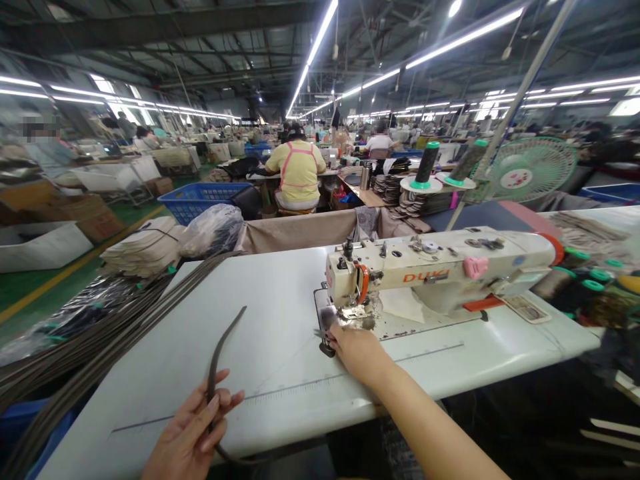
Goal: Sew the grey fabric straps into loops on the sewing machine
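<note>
Hands well apart: our left hand (193, 430) grips a dark strap (219, 367), our right hand (357, 353) lies flat at the sewing machine (435, 267), right by the needle end!

Bright overhead fluorescent tubes (321, 40) give even light, while wide-angle distortion bends the edges.
</note>
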A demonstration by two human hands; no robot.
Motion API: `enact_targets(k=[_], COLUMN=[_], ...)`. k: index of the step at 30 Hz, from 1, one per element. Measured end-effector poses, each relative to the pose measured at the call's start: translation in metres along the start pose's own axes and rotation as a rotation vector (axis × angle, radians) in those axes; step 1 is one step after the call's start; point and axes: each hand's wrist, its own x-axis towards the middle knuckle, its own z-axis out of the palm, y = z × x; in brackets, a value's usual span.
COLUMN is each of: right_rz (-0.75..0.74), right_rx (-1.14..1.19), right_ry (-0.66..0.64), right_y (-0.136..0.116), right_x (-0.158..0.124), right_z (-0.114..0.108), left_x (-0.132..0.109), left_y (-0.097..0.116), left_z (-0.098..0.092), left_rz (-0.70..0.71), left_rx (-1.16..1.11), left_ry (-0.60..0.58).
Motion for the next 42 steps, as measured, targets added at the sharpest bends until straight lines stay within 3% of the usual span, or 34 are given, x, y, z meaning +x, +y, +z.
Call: enact_targets(k=[5, 9, 15, 19, 23, 27, 36, 42], right_rz=[-0.165, -0.236, -0.276, -0.286, -0.257, -0.23, -0.242, -0.268], right_rx=[0.116, 0.466, 0.781, 0.775, 0.738, 0.729, 0.727, 0.636], right_ry=[-0.021, 0.003, -0.068, -0.082, -0.076, -0.101, -0.066, -0.029], right_y=[0.0, -0.006, -0.027, -0.038, -0.045, -0.051, -0.062, -0.071], right_x=[-0.029, -0.045, -0.057, -0.06, -0.059, -0.057, -0.049, -0.048], right_z=[0.003, 0.005, 0.008, 0.013, 0.019, 0.02, 0.026, 0.024], left_x=[-0.002, -0.007, -0.012, -0.008, -0.005, -0.007, -0.027, -0.037], left_y=[-0.007, -0.009, -0.02, -0.035, -0.038, -0.03, -0.013, -0.007], left_z=[0.003, 0.007, 0.006, -0.006, -0.019, -0.018, 0.022, 0.032], left_rz=[-0.014, -0.089, -0.057, 0.13, 0.157, 0.069, 0.02, -0.031], left_rx=[0.103, 0.156, 0.283, 0.365, 0.461, 0.436, 0.157, 0.039], left_ry=[-0.057, -0.132, -0.086, 0.102, 0.185, 0.112, -0.074, -0.164])
